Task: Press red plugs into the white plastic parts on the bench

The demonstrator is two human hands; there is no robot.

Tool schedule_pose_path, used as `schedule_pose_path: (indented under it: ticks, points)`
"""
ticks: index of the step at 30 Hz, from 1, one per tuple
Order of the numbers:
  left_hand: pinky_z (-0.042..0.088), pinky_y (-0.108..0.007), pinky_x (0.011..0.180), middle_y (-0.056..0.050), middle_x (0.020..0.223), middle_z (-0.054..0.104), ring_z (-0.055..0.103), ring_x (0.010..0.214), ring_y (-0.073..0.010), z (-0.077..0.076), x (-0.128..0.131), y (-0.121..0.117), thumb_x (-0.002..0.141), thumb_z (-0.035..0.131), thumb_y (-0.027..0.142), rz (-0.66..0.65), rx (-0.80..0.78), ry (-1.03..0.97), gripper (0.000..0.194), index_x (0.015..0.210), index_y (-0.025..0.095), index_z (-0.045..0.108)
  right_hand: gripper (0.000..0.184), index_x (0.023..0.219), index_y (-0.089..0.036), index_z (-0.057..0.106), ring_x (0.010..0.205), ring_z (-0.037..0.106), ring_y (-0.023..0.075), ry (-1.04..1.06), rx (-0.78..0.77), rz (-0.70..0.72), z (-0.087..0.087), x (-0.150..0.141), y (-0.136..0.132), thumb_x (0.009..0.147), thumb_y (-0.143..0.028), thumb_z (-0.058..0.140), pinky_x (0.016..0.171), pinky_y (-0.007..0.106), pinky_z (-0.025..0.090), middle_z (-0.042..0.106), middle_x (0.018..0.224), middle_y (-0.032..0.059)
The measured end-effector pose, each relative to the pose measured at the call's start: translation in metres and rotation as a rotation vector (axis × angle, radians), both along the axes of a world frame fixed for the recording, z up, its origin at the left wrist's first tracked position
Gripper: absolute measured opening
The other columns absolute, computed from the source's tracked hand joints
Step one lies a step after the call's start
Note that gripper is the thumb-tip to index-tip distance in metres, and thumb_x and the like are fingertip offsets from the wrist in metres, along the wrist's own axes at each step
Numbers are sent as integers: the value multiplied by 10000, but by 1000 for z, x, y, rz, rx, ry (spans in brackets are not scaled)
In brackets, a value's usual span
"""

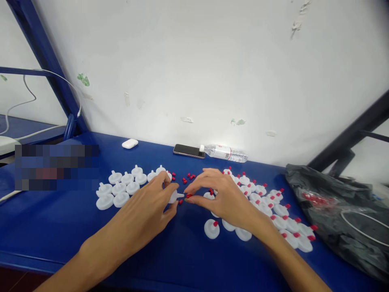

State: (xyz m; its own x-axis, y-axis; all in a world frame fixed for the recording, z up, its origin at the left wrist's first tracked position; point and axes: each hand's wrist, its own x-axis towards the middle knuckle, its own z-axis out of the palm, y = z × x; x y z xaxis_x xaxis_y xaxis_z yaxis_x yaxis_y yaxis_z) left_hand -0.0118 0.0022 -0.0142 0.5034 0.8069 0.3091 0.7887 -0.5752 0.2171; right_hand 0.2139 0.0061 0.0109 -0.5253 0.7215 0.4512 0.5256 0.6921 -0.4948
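Observation:
My left hand (pixel 154 202) is closed around a white plastic nozzle cap (pixel 174 197), a round lid with a thin spout, its tip pointing right. Facing it, my right hand (pixel 223 194) pinches a small red cap (pixel 189 196) between thumb and index finger, just off the spout's tip. Several loose red caps (pixel 184 180) lie on the blue table between and behind the hands. Left of my left hand stand several nozzle caps without red tips (pixel 119 188). Around and beyond my right hand are many with red caps fitted (pixel 212 229).
A phone (pixel 189 151) and a water bottle (pixel 225 153) lie along the wall, with a white earbud case (pixel 130 143) further left. A black plastic bag (pixel 343 219) covers the table's right side, a clear bag of red caps (pixel 319 200) on it. Blue frame posts (pixel 51 52) rise at both sides.

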Motion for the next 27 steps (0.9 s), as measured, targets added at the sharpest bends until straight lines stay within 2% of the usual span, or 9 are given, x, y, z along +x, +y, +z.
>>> schedule_pose_path:
  ticks: [8,11,15,18,21,24,27]
  points:
    - [466,-329,633,-30,1041,517,585,686,-147,-3,1,2,969,553,237,-31,22,-36,54,964,209,598,86,901,-266,747,951,687,203,-39,21,-19,3,1,0,879,-231,822,1045,441,431,807,941,-44]
    - [455,-316,611,-20,1025,510,580,680,-140,-3,1,3,971,570,241,-41,57,-41,108,1060,209,623,77,916,-273,751,978,686,212,-37,11,-35,1,1,0,883,-255,819,1035,442,437,808,945,-39]
    - [442,-285,570,-14,1048,523,572,664,-121,0,0,0,982,600,272,-89,143,-49,199,1176,229,608,94,929,-284,750,899,697,184,23,-51,-25,2,1,0,881,-247,822,1079,455,412,808,921,-63]
    - [443,-277,544,-14,1059,536,575,653,-117,2,-1,-1,993,614,310,-113,202,-38,235,1212,230,587,76,849,-279,765,885,686,191,84,-143,-52,8,2,-1,870,-237,825,938,402,489,797,897,-46]
    - [447,-266,528,-24,1061,539,563,661,-115,6,-2,-1,1012,603,362,-155,316,-85,313,1286,220,552,81,900,-272,780,893,710,206,202,-329,-49,14,5,-2,845,-285,839,807,355,525,791,896,-9]
    - [475,-252,567,-40,1068,531,574,747,-124,11,-2,-3,1036,566,351,-222,436,-153,375,1382,219,508,263,1008,-257,755,856,716,197,366,-524,57,15,7,0,784,-318,880,802,344,549,744,836,-7]
    - [487,-234,597,-40,1048,509,575,829,-135,13,-3,-6,1041,562,339,-270,493,-186,400,1418,234,480,401,1073,-275,701,985,696,188,523,-635,215,12,7,0,731,-249,908,865,325,568,697,1015,0]
